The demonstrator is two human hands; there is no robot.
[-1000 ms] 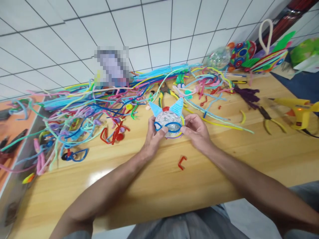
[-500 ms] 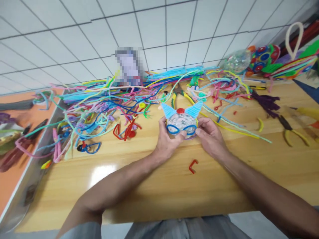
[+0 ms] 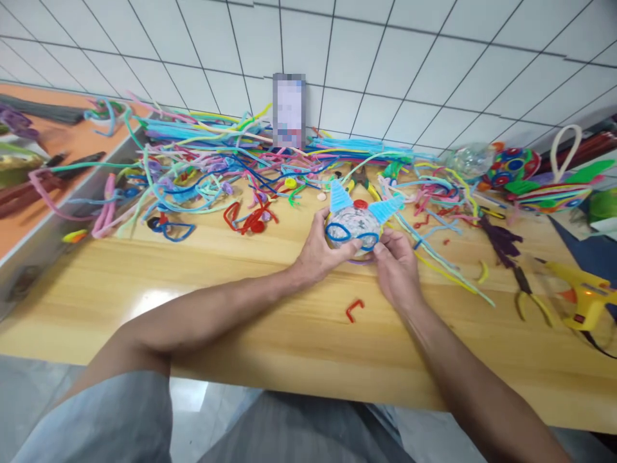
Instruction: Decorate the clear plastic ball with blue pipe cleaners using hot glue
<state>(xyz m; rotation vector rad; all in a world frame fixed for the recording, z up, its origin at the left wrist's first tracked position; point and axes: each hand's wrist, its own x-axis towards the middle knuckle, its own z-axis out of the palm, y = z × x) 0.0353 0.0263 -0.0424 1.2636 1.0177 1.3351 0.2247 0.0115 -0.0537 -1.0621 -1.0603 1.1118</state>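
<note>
Blue-eared ball [image 3: 348,220] sits between my two grips, above the near half of the worktop [image 3: 270,321]; I have the left grip [image 3: 319,249] closed around its left side, thumb across the lower front by the blue loops [image 3: 337,232]; my right grip [image 3: 398,257] is narrow, its fingertips at the right edge beside the end of those loops, and I cannot tell whether they pinch anything. Between the light blue ears I see a red disc [image 3: 360,204]; nearer me than both grips lies a bent red piece [image 3: 355,310].

Beyond the left grip and to its left spreads a tangle of coloured stems [image 3: 207,177], with a red bundle [image 3: 253,218] at its near side; just past the ball lie pliers [image 3: 361,180] with yellow-and-green handles. Right of the right grip I have a purple bundle [image 3: 501,241], yellow-handled pliers [image 3: 527,299] and, farthest out of these, a yellow glue gun [image 3: 585,292]; its small light glows orange.
</note>
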